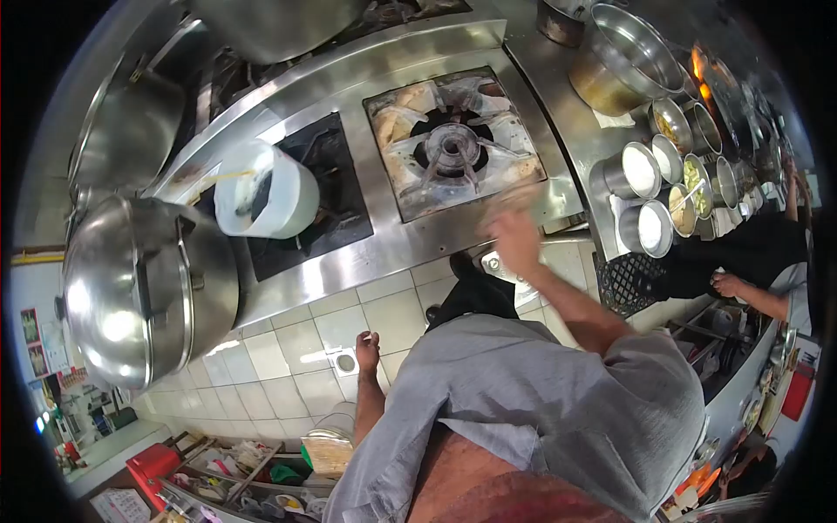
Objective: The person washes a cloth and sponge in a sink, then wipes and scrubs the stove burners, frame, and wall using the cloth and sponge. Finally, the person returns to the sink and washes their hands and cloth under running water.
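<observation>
Our right hand (514, 234) is over the front edge of the steel stove (418, 241), near the gas burner (453, 150). This hand is blurry, so we cannot tell if its fingers are tight, loose or holding something. Our left hand (368, 353) hangs low over the tiled floor (266, 359). Its fingers bend in a soft curl, and we cannot tell if something small is in them. The gas burner sits in the stove top, in front of us. To its left we see a white plastic bucket (295, 196), and a big round steel pot (113, 327) is beside that. On the counter (580, 135) to our right are a tall steel pot (602, 83) and small steel pots (615, 177), some with white stuff inside. An orange flame (700, 74) burns behind them.
</observation>
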`<state>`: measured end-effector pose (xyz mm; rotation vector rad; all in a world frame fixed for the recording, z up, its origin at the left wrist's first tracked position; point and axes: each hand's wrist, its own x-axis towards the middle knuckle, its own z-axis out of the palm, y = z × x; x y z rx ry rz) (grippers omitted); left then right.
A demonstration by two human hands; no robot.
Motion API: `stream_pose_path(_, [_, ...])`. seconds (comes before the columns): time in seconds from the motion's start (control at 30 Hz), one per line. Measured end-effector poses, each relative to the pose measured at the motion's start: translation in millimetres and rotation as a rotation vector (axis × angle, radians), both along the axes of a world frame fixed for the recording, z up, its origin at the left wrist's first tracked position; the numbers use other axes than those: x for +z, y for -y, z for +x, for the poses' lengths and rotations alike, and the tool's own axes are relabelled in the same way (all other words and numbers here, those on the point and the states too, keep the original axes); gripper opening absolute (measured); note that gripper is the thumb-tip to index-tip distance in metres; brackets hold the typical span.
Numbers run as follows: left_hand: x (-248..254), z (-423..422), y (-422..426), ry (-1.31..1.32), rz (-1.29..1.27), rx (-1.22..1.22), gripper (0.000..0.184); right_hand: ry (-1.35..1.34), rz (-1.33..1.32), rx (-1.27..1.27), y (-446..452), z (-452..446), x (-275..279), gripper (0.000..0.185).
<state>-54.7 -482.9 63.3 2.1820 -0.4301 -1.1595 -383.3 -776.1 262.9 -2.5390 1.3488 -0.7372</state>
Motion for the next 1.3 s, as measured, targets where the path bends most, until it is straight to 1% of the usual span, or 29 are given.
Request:
stream_pose_path(0.07, [7.4, 6.1, -3.2, 0.021, -0.005, 0.014, 0.042, 0.053, 0.079, 0.238, -33.3, 61.4, -6.5, 0.020])
stream_pose_path(0.1, [-2.0, 11.7, -8.5, 0.027, -0.009, -0.021, 0.042, 0.045, 0.119, 0.347, -42.9, 87.6, -2.4, 0.021])
stream_pose_path(0.13, [-11.8, 18.5, -10.4, 0.034, -0.016, -0.057, 0.043, 0.119, 0.154, 0.472, -43.6, 110.6, 0.7, 0.023])
stream_pose_path(0.17, [-12.0, 19.8, -12.1, 0.033, -0.041, -0.059, 0.044, 0.129, 0.134, 0.484, -37.3, 127.9, 6.1, 0.023])
stream_pose_path(0.23, [-3.8, 15.3, -20.3, 0.022, -0.117, -0.051, 0.045, 0.353, 0.480, 0.512, -7.1, 157.0, 19.3, 0.022])
stream_pose_path(0.27, [-3.9, 12.2, -26.9, 0.041, -0.136, -0.040, 0.045, 0.359, 0.452, 0.517, 14.9, 164.0, 30.8, 0.022])
stream_pose_path(0.3, [-6.8, 7.2, -33.4, 0.055, -0.154, -0.031, 0.044, 0.529, 0.495, 0.466, 38.2, 167.4, 47.5, 0.025])
stream_pose_path(0.33, [3.9, -0.5, -32.8, -0.019, -0.088, 0.057, 0.044, 0.699, 0.538, 0.416, 59.0, 168.8, 65.7, 0.029])
stream_pose_path(0.37, [18.9, -8.7, -31.1, -0.095, -0.022, 0.144, 0.044, 0.819, 0.851, 0.317, 77.4, 164.9, 86.3, 0.037])
stream_pose_path(0.4, [27.7, -15.9, -25.9, -0.182, -0.081, 0.233, 0.044, 0.762, 0.554, 0.257, 105.1, 163.1, 87.0, 0.039])
stream_pose_path(0.43, [34.8, -22.6, -21.3, -0.270, -0.132, 0.324, 0.044, 0.872, 0.517, 0.235, 127.3, 160.1, 98.6, 0.041])
stream_pose_path(0.47, [47.8, -30.6, -11.5, -0.269, -0.140, 0.329, 0.044, 0.765, 0.334, 0.129, 146.7, 153.3, 114.9, 0.044])
stream_pose_path(0.5, [69.2, -40.9, 3.9, -0.267, -0.278, 0.397, 0.045, 0.881, 0.455, 0.170, 180.4, 151.5, 111.2, 0.044])
stream_pose_path(0.53, [90.7, -49.0, 18.8, -0.263, -0.414, 0.465, 0.045, 0.831, 0.282, 0.154, 206.7, 151.4, 116.5, 0.041])
stream_pose_path(0.57, [109.9, -54.1, 34.0, -0.260, -0.418, 0.471, 0.045, 0.788, 0.165, 0.194, 222.5, 150.9, 134.5, 0.039])
stream_pose_path(0.63, [143.4, -62.8, 67.5, -0.186, -0.585, 0.718, 0.047, 0.676, -0.034, 0.209, 272.1, 157.3, 137.5, 0.037])
stream_pose_path(0.67, [156.0, -63.5, 80.9, -0.204, -0.596, 0.727, 0.051, 0.679, -0.035, 0.213, 294.1, 156.3, 135.7, 0.037])
stream_pose_path(0.73, [166.7, -66.0, 107.2, -0.197, -0.588, 0.766, 0.053, 0.573, 0.088, 0.103, 339.4, 151.2, 134.7, 0.037])
stream_pose_path(0.77, [169.6, -66.8, 119.4, -0.198, -0.572, 0.804, 0.056, 0.672, 0.199, 0.008, 356.5, 144.8, 135.3, 0.036])
stream_pose_path(0.83, [173.2, -67.1, 137.1, -0.215, -0.576, 0.823, 0.060, 0.932, 0.412, -0.040, 416.0, 129.6, 122.3, 0.035])
stream_pose_path(0.9, [177.1, -67.9, 154.9, -0.180, -0.506, 0.832, 0.063, 1.227, 0.497, 0.030, 464.8, 119.6, 126.0, 0.033])
stream_pose_path(0.93, [181.4, -69.4, 160.6, -0.186, -0.513, 0.854, 0.066, 1.320, 0.541, 0.074, 479.1, 117.1, 143.0, 0.033])
stream_pose_path(1.03, [165.8, -63.2, 157.8, -0.065, -0.376, 0.825, 0.068, 1.570, 0.530, 0.266, 558.3, 133.1, 152.6, 0.039])
stream_pose_path(1.1, [175.1, -60.4, 158.8, -0.016, -0.269, 0.743, 0.066, 1.566, 0.493, 0.284, 593.4, 150.0, 161.9, 0.040])
stream_pose_path(1.13, [169.4, -56.3, 152.8, -0.006, -0.245, 0.727, 0.058, 1.547, 0.451, 0.304, 607.6, 160.3, 167.8, 0.042])
stream_pose_path(1.17, [174.1, -54.5, 154.8, 0.008, -0.242, 0.737, 0.058, 1.558, 0.465, 0.310, 618.1, 171.3, 174.7, 0.042])
stream_pose_path(1.23, [184.1, -51.8, 158.8, -0.019, -0.086, 0.682, 0.056, 1.419, 0.378, 0.215, 640.2, 194.7, 184.7, 0.042])
stream_pose_path(1.27, [184.1, -49.4, 156.3, -0.009, -0.064, 0.653, 0.058, 1.252, 0.172, 0.192, 660.9, 209.3, 181.9, 0.041])
stream_pose_path(1.3, [184.2, -48.1, 154.3, 0.000, -0.061, 0.671, 0.058, 1.257, 0.187, 0.205, 680.4, 225.1, 179.4, 0.041])
